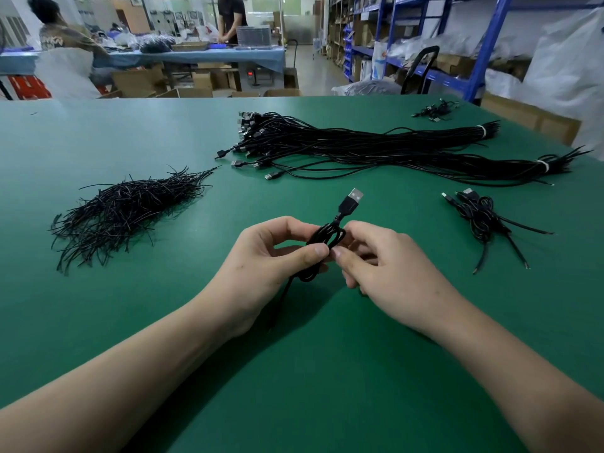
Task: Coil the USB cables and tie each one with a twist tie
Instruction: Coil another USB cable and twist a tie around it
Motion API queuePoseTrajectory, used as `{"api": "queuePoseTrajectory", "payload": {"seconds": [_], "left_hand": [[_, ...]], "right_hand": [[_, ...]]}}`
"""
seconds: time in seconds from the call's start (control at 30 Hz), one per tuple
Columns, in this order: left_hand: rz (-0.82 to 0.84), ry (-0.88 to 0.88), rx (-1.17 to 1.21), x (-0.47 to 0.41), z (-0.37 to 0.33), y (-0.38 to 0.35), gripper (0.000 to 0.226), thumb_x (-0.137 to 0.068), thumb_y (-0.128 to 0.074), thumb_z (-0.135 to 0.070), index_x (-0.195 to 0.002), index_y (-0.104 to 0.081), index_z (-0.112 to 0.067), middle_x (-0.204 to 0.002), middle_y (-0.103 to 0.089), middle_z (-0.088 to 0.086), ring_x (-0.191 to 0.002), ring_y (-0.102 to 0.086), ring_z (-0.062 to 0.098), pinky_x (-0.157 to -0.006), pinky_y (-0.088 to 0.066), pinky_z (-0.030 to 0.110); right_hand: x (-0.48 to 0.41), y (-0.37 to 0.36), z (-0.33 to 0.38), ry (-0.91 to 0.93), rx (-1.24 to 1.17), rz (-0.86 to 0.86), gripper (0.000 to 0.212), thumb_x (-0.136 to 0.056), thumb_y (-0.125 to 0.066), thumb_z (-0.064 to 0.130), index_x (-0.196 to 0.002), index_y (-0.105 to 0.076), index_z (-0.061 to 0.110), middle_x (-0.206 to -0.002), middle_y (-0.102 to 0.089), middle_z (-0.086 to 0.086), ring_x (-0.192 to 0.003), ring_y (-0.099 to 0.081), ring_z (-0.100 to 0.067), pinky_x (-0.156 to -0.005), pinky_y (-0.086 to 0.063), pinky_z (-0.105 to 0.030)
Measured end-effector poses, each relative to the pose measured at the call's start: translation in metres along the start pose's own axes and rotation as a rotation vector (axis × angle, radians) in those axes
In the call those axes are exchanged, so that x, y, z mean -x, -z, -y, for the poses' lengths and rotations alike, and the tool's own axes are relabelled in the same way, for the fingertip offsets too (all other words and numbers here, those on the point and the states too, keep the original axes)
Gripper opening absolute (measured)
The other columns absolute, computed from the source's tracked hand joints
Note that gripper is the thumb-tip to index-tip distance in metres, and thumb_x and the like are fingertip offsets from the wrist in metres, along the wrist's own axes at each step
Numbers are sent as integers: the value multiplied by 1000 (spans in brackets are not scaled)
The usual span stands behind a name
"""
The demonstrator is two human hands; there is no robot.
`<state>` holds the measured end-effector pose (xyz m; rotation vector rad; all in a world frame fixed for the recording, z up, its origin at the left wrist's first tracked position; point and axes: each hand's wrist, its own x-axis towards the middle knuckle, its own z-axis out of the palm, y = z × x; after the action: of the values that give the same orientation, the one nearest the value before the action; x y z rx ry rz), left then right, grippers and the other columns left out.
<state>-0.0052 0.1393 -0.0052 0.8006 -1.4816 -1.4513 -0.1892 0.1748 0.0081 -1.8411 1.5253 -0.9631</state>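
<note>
Green table [137,322] — cable bundles [376,148], blue shelving [490,47] behind.

The green table [98,322] bears twist ties [124,207], bundled cables [376,148] and seemingly coiled cables [480,217].

The coiled cable [327,238] is half covered by the thumbs and fingers of the left hand [261,256] and right hand [385,266]; whether anything binds its loops cannot be told; its loose tail slips behind the left hand toward 7 o'clock and is lost in shadow; both forearms run out of the picture at 7 and 5 o'clock; the desk [98,322] is cut by the left, right and bottom edges; at 1 o'clock a small cable cluster [434,110] is too small to read; at 12 o'clock a standing person [232,18] is cut by the top edge; at 11 o'clock a seated person [62,31] is blurred.
</note>
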Motion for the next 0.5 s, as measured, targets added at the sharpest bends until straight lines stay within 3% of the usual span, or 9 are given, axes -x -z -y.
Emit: {"api": "queuePoseTrajectory", "payload": {"seconds": [0.13, 0.27, 0.33, 0.4, 0.5], "left_hand": [[67, 4, -101, -1, 0, 4, 14, -86, -70, -17, -96, -65, -8, -96, -74, 6, -78, -71, 18, -69, -54, 23], [144, 8, -290, -3, -2, 8, 11, -98, -59, -17, -105, -55, -11, -93, -74, 9, -80, -69, 20, -74, -51, 31], [217, -5, -317, -2, -3, 9, 8, -103, -52, -15, -109, -51, -10, -87, -73, 7, -79, -67, 19, -73, -50, 27], [263, -18, -311, -2, -4, 9, 8, -105, -47, -11, -110, -52, -8, -83, -70, 4, -77, -65, 16, -75, -51, 22], [271, 12, -219, -1, -3, 7, 17, -106, -42, -7, -115, -55, -1, -80, -62, 0, -73, -59, 12, -72, -49, 21]], "right_hand": [[1, -2, 1, 36, 9, 23, 16, -99, -58, 21, -85, -61, 15, -67, -61, -1, -65, -56, -26, -61, -44, -39], [1, -3, 0, 51, 6, 37, 20, -100, -57, 19, -80, -58, 20, -69, -67, 4, -63, -56, -19, -63, -45, -34], [2, -3, 0, 67, -26, 48, 21, -100, -56, 17, -80, -59, 20, -68, -68, 11, -60, -54, -14, -63, -45, -29], [1, -3, 1, 89, -39, 66, 20, -100, -56, 15, -81, -60, 17, -71, -71, 12, -64, -57, -20, -66, -46, -33], [0, -3, -2, 81, -54, 59, 18, -100, -58, 17, -83, -62, 16, -64, -66, 12, -58, -52, -17, -58, -42, -29]]}}
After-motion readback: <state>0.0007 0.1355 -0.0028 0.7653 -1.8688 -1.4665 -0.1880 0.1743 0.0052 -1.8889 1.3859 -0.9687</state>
